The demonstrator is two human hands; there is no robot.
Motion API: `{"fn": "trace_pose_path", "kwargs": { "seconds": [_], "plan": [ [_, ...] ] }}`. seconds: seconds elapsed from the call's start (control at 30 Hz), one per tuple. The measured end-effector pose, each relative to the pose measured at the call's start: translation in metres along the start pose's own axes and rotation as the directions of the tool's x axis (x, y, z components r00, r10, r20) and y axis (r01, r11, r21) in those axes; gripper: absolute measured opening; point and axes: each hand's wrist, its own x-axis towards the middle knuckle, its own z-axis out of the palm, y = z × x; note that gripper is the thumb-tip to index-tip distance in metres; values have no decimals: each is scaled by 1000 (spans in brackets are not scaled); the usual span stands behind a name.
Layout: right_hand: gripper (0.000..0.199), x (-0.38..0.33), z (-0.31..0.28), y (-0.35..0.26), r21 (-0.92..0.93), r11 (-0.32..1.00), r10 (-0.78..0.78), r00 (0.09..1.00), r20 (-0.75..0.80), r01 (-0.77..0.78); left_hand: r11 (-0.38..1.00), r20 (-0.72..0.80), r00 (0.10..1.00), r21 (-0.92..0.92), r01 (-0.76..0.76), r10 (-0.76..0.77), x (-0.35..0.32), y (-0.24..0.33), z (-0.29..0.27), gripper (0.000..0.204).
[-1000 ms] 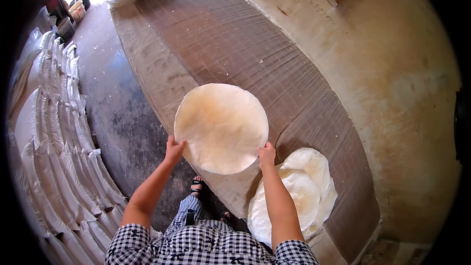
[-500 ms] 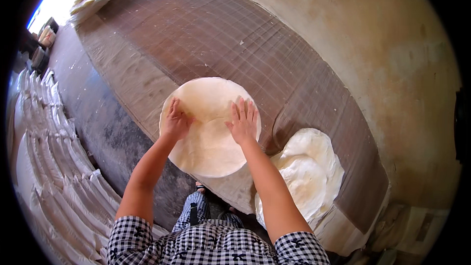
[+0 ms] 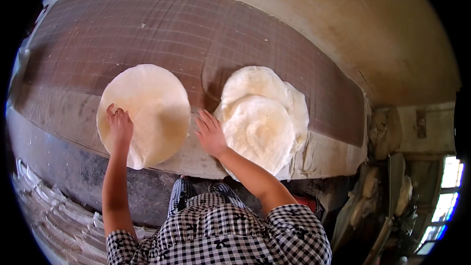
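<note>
A large round cream-white sheet (image 3: 154,113), soft-looking, lies flat on the brown-covered table to my left, with a small fold at its near edge. My left hand (image 3: 120,130) rests on its left part, fingers apart and slightly bent, gripping nothing that I can see. Between that sheet and a pile of similar sheets is my right hand (image 3: 211,135), open with fingers stretched out and empty. The pile (image 3: 260,127) sits to the right, its round layers overlapping unevenly; my right forearm crosses its near edge.
The brown cover (image 3: 162,24) stretches over the long table, reaching a plain wall (image 3: 333,10) behind. Stacked white bundles (image 3: 59,221) lie at the lower left. Boards (image 3: 396,184) and a bright window (image 3: 444,201) are at the right.
My view has swung to the right, bringing the pile nearer the middle. My right hand has left the round sheet and moved right toward the pile; my left hand remains on the sheet.
</note>
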Motion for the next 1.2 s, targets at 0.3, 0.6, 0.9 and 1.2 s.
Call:
{"fn": "trace_pose_path", "kwargs": {
  "seconds": [0.3, 0.6, 0.9, 1.2],
  "plan": [
    [70, -194, -49, 24, -227, 898, 429, 866, 255, -378, 638, 366, 871, -766, 80, 329, -118, 233, 69, 23],
    [40, -244, -70, 69, 136, 946, 291, 956, 37, -293, 743, 528, 844, -601, 294, 93, -87, 283, 107, 20],
    [33, -235, -93, 111, 644, 706, 382, 924, 4, -295, -140, 616, 742, -737, 661, 263, -89, 307, 32, 22],
    [28, -147, -131, 94, 564, 664, 610, 792, -29, -491, -249, 609, 731, -690, 680, 309, -121, 370, 21, 16]
  ]
}}
